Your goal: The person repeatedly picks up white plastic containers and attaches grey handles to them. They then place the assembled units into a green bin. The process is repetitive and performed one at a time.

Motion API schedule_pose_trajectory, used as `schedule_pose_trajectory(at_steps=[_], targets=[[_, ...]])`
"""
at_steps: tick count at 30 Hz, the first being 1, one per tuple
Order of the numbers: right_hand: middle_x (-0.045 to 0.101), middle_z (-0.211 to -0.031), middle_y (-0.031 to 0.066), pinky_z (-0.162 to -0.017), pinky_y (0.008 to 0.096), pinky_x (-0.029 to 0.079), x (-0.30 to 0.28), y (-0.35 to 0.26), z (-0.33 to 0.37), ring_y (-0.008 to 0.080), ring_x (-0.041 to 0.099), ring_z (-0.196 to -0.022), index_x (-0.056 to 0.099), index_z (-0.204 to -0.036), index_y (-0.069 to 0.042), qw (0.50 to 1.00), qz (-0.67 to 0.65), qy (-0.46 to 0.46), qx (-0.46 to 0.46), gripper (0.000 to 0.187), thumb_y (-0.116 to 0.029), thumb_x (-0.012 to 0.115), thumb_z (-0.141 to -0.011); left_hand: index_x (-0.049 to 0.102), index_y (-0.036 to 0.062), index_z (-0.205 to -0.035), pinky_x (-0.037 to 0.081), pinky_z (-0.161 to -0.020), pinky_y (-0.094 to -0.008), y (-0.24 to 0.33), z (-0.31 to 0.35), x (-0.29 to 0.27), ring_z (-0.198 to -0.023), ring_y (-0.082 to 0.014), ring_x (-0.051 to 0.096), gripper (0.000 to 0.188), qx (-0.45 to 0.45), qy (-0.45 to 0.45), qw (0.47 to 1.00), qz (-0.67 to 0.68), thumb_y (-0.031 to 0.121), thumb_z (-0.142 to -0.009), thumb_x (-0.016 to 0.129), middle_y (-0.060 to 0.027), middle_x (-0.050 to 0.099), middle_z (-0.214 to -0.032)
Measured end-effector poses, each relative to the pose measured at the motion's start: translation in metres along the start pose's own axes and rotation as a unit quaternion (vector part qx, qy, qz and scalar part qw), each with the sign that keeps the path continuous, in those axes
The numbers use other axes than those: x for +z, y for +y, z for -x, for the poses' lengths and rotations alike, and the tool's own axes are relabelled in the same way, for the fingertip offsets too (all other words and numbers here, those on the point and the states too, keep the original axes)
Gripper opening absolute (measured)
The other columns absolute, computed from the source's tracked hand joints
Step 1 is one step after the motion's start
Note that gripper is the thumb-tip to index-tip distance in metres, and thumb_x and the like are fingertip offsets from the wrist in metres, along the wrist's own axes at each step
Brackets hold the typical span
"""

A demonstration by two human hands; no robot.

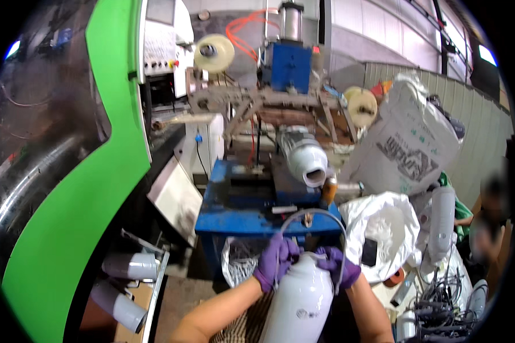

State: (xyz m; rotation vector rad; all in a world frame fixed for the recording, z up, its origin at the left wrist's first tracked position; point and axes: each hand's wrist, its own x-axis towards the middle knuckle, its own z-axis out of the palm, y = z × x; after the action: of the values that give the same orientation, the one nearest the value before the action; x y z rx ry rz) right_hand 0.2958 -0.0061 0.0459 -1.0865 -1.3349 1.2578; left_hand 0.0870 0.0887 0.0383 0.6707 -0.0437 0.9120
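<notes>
Holding the top of the white bottle (301,294) in both hands (278,260) (340,266), this side of the blue tabletop (234,221), could tip it by pushing one side harder.

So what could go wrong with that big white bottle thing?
The smooth white container might slip: the gloved left hand and right hand are only at its top, and its base is out of view. The grey loop arching above could perhaps snag on something.
</notes>
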Motion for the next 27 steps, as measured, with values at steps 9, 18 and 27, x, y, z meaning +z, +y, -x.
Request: schedule_pose_trajectory(at_steps=[9,18,27], targets=[[0.068,-0.101,0.0083,-0.082,0.0318,0.055,0.032,0.013,0.005,0.0180,0.067,-0.088,0.062,-0.114,-0.001,0.989,-0.040,0.118,-0.081,0.032,-0.012,0.074,-0.087,0.052,0.0067,-0.068,0.042,-0.105,-0.0392,-0.004,0.001,-0.022,-0.099,-0.0265,0.057,0.061,-0.044,-0.062,0.997,0.003,0.051,-0.108,0.038,-0.0114,0.062,-0.094],[0.065,-0.087,0.0078,-0.071,0.0249,0.052,0.054,-0.023,0.022,0.0136,0.063,-0.076,0.058,-0.130,0.002,0.959,-0.241,0.135,-0.066,0.032,-0.018,0.052,-0.106,0.069,-0.0003,-0.077,0.054,-0.089,-0.0424,-0.009,-0.016,-0.051,-0.093,-0.0332,0.066,0.082,-0.132,0.096,0.977,-0.138,0.066,-0.103,0.030,-0.0192,0.070,-0.098],[0.057,-0.062,0.0026,-0.041,0.0230,0.037,0.046,-0.052,0.039,0.0065,0.046,-0.040,0.064,-0.078,-0.001,0.982,-0.013,0.177,-0.064,0.046,-0.036,0.051,-0.106,0.069,0.0022,-0.077,0.055,-0.090,-0.0474,-0.025,-0.015,-0.051,-0.101,-0.0372,0.066,0.072,-0.204,-0.135,0.968,0.052,0.063,-0.102,0.039,-0.0249,0.067,-0.118]])
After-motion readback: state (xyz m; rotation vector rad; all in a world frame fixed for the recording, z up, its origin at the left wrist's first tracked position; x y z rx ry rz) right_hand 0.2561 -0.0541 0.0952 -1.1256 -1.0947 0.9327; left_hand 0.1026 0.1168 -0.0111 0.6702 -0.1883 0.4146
